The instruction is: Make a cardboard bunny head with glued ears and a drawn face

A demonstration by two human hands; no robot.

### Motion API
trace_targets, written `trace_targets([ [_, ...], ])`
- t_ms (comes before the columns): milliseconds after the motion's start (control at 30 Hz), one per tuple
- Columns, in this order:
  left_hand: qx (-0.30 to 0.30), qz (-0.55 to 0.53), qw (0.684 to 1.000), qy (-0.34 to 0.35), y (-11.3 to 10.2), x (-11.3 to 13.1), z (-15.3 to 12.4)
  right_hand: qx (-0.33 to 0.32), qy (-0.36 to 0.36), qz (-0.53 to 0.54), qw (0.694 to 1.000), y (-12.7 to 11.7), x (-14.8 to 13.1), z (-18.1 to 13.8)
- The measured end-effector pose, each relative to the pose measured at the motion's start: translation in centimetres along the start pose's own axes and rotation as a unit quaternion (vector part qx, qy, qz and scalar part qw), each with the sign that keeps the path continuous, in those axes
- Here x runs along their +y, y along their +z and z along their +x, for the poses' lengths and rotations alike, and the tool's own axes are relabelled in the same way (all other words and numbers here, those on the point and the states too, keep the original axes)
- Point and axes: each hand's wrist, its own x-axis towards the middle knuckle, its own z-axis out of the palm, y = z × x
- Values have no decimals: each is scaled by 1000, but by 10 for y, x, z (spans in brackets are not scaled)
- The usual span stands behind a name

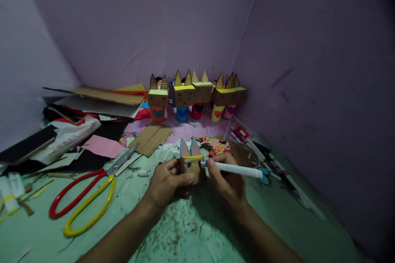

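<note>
My left hand (168,183) grips a small cardboard box head (197,171) by its left side, thumb across the front. Two pointed ears with blue edges and pinkish insides rise from its top, and a blue mark shows on its front. In my right hand (230,187) is a white marker pen (237,169) with a blue tip, which is at the upper right of the box's front. I cannot tell whether the tip touches the cardboard. A white pen cap (144,173) lies on the table left of my left hand.
Scissors (111,172) with red and yellow handles lie at left, near cardboard sheets (105,94) and pink paper (101,146). Several cardboard animal figures (184,95) stand along the back wall. Several markers (256,148) and a flowery scrap (216,145) lie at right.
</note>
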Motion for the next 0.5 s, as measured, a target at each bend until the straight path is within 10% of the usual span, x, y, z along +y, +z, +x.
trace_targets([
  [500, 7, -3, 1000, -6, 1, 1, -1, 2, 8, 10, 1000, -2, 1, 1],
])
